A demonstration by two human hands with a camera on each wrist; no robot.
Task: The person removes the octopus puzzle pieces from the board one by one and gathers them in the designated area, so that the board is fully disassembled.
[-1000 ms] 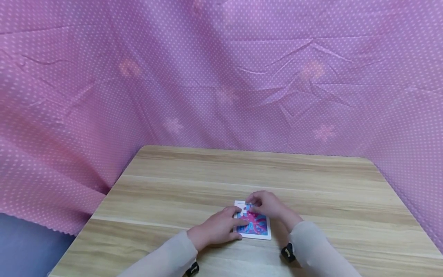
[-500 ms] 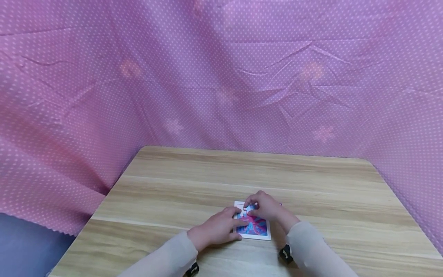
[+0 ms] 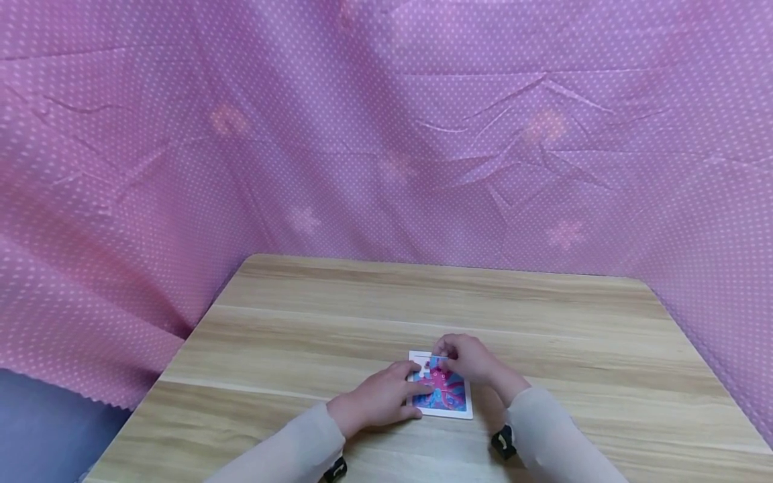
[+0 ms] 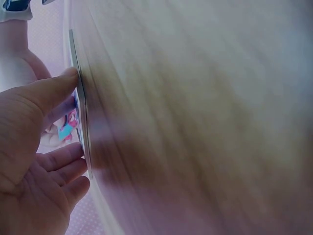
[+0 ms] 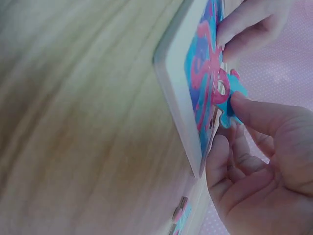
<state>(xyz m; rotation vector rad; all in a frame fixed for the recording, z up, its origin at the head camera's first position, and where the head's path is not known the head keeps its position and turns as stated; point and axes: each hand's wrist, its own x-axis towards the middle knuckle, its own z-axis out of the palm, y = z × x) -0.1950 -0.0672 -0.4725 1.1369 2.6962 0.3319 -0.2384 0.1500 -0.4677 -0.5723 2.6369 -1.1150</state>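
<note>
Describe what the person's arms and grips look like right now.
The plain long sleeves are pale beige fabric. Small black boxy devices with pale markings show beneath the sleeve ends. The bare left grip and bare right grip wear no visible gloves.

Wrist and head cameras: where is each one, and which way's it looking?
Head: worn on the head, facing forward and down at the table, puzzle board and pink cloth; left hand, right hand and forearms show.
Left wrist: worn there, looking low along the table at the board's edge; left hand close up, part of the right hand behind.
Right wrist: worn there, looking low across the board; the right hand pinches a blue-and-pink piece, the left hand beyond.
Both wrist views share the board and both hands.
</note>
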